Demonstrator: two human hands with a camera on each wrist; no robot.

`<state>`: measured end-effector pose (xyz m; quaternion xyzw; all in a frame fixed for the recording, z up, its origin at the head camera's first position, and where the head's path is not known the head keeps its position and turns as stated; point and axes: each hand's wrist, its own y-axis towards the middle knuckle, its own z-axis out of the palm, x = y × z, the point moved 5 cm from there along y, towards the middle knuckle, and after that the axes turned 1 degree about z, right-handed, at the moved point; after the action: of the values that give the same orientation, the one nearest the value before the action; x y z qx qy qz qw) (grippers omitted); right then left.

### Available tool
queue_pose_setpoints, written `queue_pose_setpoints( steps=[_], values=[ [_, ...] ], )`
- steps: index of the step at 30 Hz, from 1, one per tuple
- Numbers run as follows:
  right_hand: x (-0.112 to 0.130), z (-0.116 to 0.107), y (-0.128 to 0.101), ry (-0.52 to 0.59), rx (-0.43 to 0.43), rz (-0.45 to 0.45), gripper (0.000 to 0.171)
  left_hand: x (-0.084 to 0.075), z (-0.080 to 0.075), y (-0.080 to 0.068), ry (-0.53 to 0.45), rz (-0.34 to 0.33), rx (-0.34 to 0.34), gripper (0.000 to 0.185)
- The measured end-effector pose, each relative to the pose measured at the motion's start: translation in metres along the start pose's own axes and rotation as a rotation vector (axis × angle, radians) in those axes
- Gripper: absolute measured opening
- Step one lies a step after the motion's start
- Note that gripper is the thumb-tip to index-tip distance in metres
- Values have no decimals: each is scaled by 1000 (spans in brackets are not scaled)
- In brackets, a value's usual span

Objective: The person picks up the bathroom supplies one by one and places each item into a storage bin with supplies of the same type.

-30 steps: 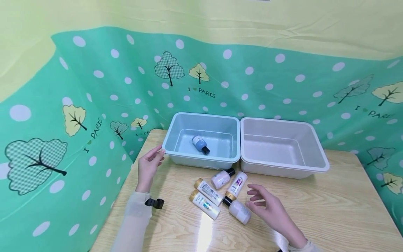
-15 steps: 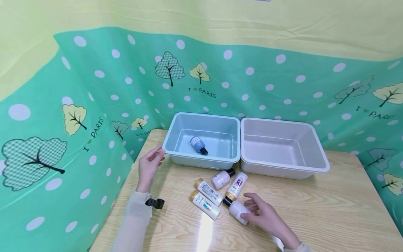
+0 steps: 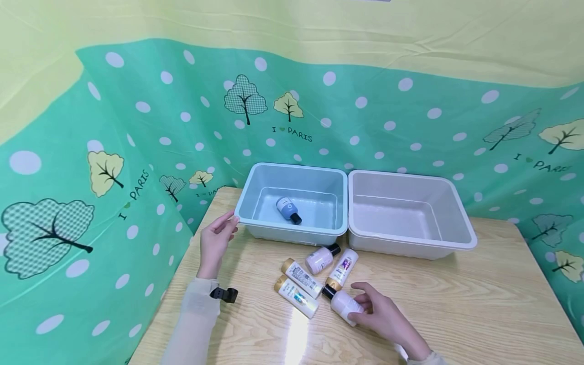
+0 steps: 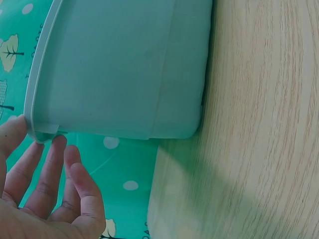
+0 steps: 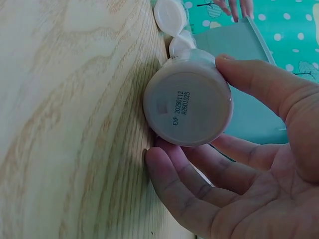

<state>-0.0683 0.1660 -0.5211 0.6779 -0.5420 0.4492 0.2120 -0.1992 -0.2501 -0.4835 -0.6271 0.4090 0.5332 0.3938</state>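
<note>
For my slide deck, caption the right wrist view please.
Right hand grips a small white bottle lying on the wooden table.

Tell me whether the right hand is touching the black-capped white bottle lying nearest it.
Touching. In the right wrist view the right hand curls its thumb and fingers round the white bottle; the head view agrees.

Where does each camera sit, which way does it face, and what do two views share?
Head: sits high, faces forward and down at the table, two tubs and bottles; both hands and sleeves show.
Left wrist: sits low beside the left hand, faces the blue tub; fingers touch its rim.
Right wrist: sits behind the right hand, faces along the table; its grip is on the white bottle.
Shared: the white bottle in head and right wrist views.
</note>
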Motion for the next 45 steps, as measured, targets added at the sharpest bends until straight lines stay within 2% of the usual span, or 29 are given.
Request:
queue_pose_setpoints(
  steps=[10,20,29,35,45],
  values=[
    [-5,0,3,39,16,8,62,-1,0,0,11,2,-3,46],
    [-11,2,1,238,95,105,60,-2,-1,-1,14,11,-7,47],
    [-8,1,0,416,149,60,57,-3,0,-2,15,4,2,46],
    [0,-5,3,441,119,41,55,-4,0,-2,22,9,8,48],
    [30,-24,8,486,63,-29,53,-4,0,-2,15,-1,0,49]
  ],
)
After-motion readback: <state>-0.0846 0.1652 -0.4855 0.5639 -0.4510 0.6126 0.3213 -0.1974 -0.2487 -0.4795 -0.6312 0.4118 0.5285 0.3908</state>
